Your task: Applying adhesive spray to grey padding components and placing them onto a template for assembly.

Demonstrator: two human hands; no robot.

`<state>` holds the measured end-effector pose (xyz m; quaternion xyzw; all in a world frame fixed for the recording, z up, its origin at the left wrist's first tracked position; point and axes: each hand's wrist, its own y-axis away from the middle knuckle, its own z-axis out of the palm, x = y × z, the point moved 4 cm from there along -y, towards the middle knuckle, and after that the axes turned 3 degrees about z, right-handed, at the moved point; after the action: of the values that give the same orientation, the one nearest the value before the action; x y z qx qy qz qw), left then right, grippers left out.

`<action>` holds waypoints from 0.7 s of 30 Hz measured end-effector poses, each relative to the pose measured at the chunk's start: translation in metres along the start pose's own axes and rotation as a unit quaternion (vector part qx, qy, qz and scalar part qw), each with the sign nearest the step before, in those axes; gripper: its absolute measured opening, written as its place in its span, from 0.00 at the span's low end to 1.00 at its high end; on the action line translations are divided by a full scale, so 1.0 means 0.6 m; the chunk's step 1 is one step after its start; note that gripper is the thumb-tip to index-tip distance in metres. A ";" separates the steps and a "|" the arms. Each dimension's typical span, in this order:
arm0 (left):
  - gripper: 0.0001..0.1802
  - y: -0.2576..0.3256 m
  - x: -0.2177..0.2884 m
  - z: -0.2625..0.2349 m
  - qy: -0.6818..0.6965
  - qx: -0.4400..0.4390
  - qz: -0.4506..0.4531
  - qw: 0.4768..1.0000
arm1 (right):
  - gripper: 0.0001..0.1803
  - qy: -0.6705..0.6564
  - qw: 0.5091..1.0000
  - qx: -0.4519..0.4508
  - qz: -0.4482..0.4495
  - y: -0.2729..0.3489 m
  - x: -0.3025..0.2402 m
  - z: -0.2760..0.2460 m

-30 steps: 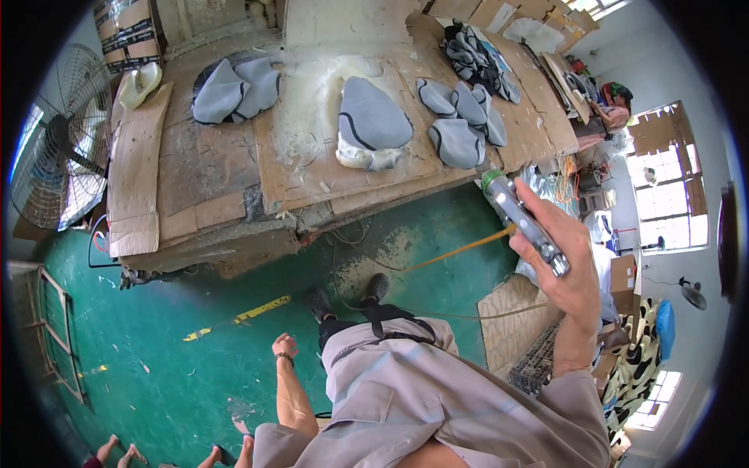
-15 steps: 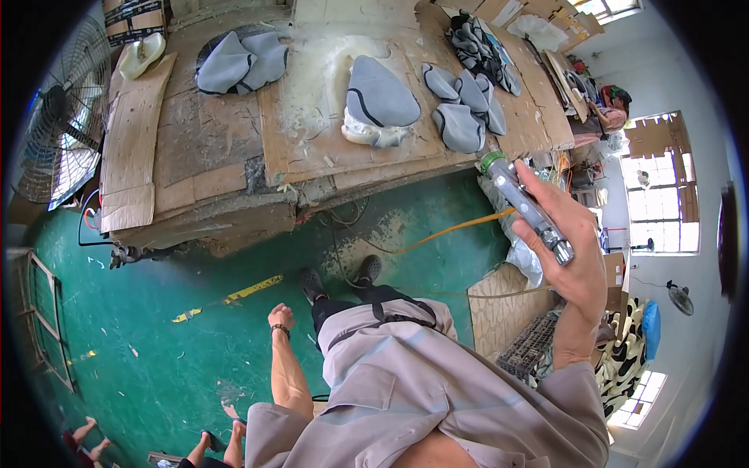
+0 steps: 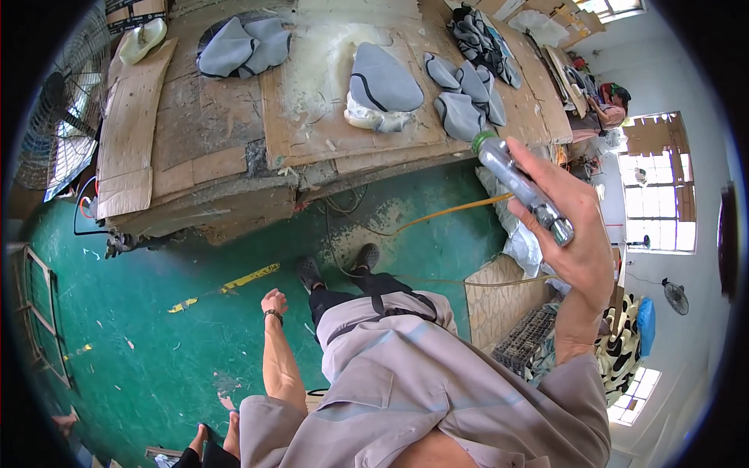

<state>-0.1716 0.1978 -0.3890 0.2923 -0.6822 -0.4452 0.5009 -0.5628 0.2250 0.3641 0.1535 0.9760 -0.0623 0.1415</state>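
While the right hand grips the silver, green-ended metal cylinder, the left hand hangs well apart, its grip unreadable! The dark, rectangular lattice crate shows unclear contents.

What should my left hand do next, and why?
Perhaps bring your left hand toward the large grey piece to steady it: that hand hangs low with nothing visible in it, the right hand holds the silver tool, and neither touches the piece.
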 end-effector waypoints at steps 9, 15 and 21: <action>0.21 0.011 -0.037 -0.007 -0.008 0.005 -0.011 1.000 | 0.40 0.007 0.991 -0.108 0.073 0.028 -0.027 -0.006; 0.21 0.011 -0.051 -0.014 -0.021 0.019 -0.034 0.999 | 0.38 0.039 0.998 -0.039 0.012 0.052 -0.016 -0.013; 0.21 0.022 -0.039 0.023 -0.023 0.029 -0.026 0.999 | 0.39 0.029 0.995 -0.088 -0.027 0.100 0.046 -0.015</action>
<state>-0.1762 0.2278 -0.3886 0.3140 -0.6983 -0.4450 0.4644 -0.5710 0.2911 0.3599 0.1155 0.9852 0.0250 0.1243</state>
